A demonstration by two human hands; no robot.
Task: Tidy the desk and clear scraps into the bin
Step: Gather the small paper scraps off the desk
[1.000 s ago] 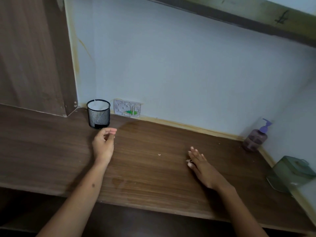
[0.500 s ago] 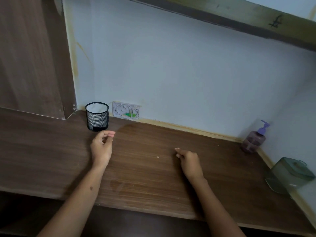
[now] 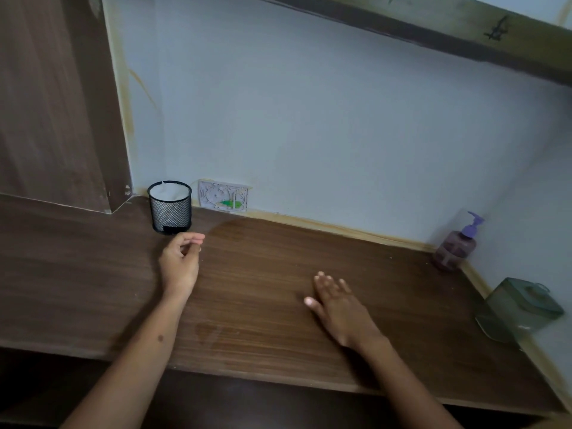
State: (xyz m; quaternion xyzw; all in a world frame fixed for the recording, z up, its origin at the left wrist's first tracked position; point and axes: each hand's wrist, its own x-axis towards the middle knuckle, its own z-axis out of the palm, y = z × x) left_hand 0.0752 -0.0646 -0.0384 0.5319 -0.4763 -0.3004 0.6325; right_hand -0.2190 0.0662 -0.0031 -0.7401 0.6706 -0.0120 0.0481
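Scraps: none visible; presumably light crumbs, best swept flat. Right hand [image 3: 337,305] fingers straight on counter [image 3: 263,292]; left hand [image 3: 181,261] fingers curled, contents indiscernible, near mesh bin [image 3: 170,209].

Purple pump bottle [image 3: 457,246] stands in the back right corner. Green translucent box [image 3: 523,308] against right wall. Wall socket plate [image 3: 223,199] behind.

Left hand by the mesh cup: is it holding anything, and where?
Cannot tell. The left hand has thumb and fingertips pinched together as if on a scrap, but nothing shows. The right hand lies flat, holding nothing.
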